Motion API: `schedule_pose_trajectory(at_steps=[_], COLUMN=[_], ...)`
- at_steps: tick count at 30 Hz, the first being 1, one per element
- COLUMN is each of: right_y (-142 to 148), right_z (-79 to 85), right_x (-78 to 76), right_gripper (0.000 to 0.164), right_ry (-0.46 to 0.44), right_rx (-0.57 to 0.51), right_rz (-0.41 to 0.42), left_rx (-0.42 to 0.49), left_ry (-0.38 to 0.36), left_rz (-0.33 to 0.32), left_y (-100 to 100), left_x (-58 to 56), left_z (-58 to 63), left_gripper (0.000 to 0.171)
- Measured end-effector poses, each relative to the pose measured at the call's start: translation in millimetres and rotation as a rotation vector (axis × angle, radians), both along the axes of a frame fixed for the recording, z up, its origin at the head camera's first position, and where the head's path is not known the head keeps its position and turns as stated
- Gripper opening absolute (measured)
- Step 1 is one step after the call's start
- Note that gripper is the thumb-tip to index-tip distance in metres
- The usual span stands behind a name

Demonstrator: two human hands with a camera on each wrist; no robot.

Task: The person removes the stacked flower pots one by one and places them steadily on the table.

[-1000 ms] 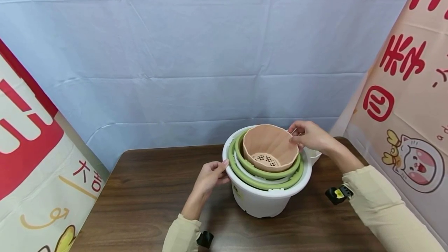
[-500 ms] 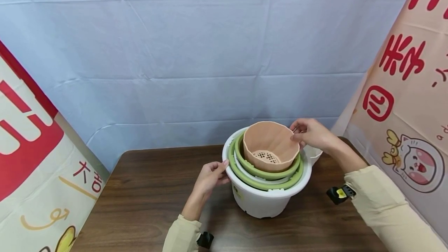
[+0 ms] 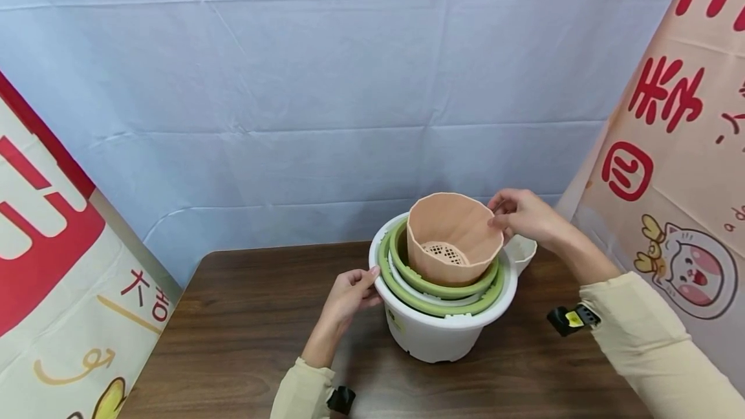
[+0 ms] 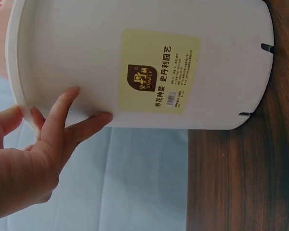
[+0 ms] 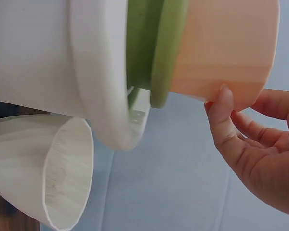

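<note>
A large white flowerpot (image 3: 433, 335) stands on the table with smaller pots nested in it. Two green rims (image 3: 388, 283) show inside, with a white rim between them. Uppermost is a peach flowerpot (image 3: 451, 222) with faceted sides and a holed bottom, tilted and partly raised out of the nest. My right hand (image 3: 526, 215) pinches its right rim between thumb and fingers; the right wrist view shows the thumb on the peach wall (image 5: 231, 53). My left hand (image 3: 349, 293) grips the left rim of the large white pot, fingertips on its outer wall near a yellow label (image 4: 159, 72).
A smaller white pot (image 5: 67, 173) with a wavy rim stands right behind the large one, mostly hidden in the head view. The brown wooden table (image 3: 262, 328) ends at a pale blue cloth backdrop (image 3: 291, 83). Printed cloths (image 3: 669, 180) hang at both sides.
My right hand has risen a little and moved right, lifting the peach flowerpot higher out of the nest. The left hand and the large white pot have stayed in place.
</note>
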State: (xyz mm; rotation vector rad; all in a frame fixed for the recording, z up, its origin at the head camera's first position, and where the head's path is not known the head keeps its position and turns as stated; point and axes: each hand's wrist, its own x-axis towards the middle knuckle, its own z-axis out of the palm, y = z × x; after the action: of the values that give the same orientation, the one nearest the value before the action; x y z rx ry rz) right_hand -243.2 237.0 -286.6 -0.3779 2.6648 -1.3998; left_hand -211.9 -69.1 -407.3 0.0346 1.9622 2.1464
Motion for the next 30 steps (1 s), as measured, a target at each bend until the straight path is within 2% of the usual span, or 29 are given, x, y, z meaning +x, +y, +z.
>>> schedule_pose_trajectory(at_steps=[13,30], right_y=[8.1,15.7], right_z=[14.2,37.5], right_x=[3.5,10.6], right_gripper=[0.026,0.029], right_ry=[-0.014,0.060], right_rx=[-0.071,-0.021], right_rz=[-0.037,-0.112], left_rx=[0.014,0.027], left_ry=[-0.006,-0.001], left_rz=[-0.001,-0.008], left_y=[0.0,0.3], left_x=[-1.0,-0.7], left_z=[-1.0,0.3], left_gripper=[0.033,0.034])
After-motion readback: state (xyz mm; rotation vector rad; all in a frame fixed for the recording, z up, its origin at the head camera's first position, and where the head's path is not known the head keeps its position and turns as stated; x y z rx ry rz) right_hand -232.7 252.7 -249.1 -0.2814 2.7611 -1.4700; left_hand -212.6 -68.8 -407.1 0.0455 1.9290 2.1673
